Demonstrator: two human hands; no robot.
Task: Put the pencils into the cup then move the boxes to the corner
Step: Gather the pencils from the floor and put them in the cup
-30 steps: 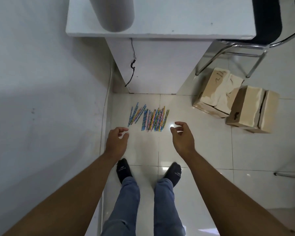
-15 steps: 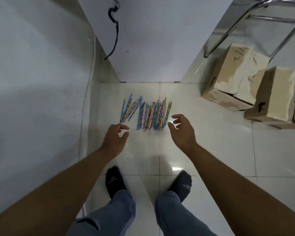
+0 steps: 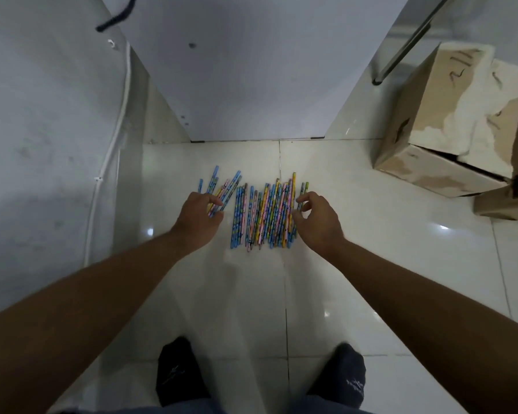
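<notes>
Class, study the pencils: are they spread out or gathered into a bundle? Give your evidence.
Spread out. The pencils lie flat, side by side in a loose row on the floor; the leftmost few slant.

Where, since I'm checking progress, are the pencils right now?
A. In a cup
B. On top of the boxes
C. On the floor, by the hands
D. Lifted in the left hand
C: the pencils lie in a row on the floor, with the left hand at the row's left end and the right hand at its right end. No cup is in view.
</notes>
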